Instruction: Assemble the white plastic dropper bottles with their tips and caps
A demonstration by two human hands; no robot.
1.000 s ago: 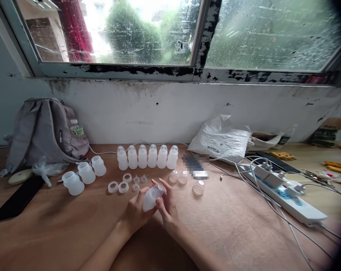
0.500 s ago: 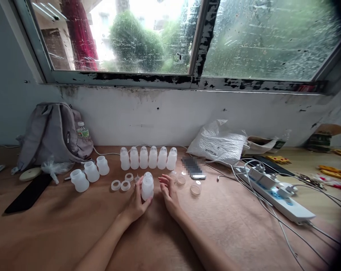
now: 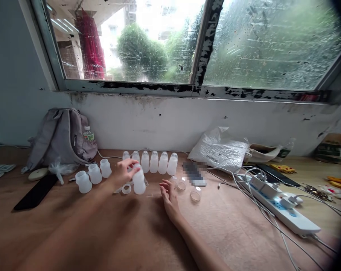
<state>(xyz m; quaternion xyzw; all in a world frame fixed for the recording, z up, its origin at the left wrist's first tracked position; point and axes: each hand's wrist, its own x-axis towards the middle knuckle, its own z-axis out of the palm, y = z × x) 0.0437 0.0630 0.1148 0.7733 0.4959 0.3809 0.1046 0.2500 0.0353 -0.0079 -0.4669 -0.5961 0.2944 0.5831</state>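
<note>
My left hand [image 3: 124, 171] grips the top of a small translucent white bottle [image 3: 139, 182], held upright just in front of a row of several capped bottles [image 3: 155, 162] along the wall. My right hand [image 3: 168, 197] rests open on the brown table, holding nothing, next to clear round caps [image 3: 195, 195]. Three open bottle bodies [image 3: 93, 174] stand to the left of my left hand. White rings [image 3: 126, 188] lie beneath the held bottle, partly hidden by my hand.
A grey backpack [image 3: 61, 137] with a water bottle leans against the wall at left, a black phone [image 3: 35, 191] before it. A white plastic bag [image 3: 219, 148], a power strip [image 3: 277, 201] with tangled cables and another phone lie at right.
My left hand carried the bottle away from the centre toward the back row, regripping it from the top. My right hand let go and now rests on the table. The camera tilted up.
</note>
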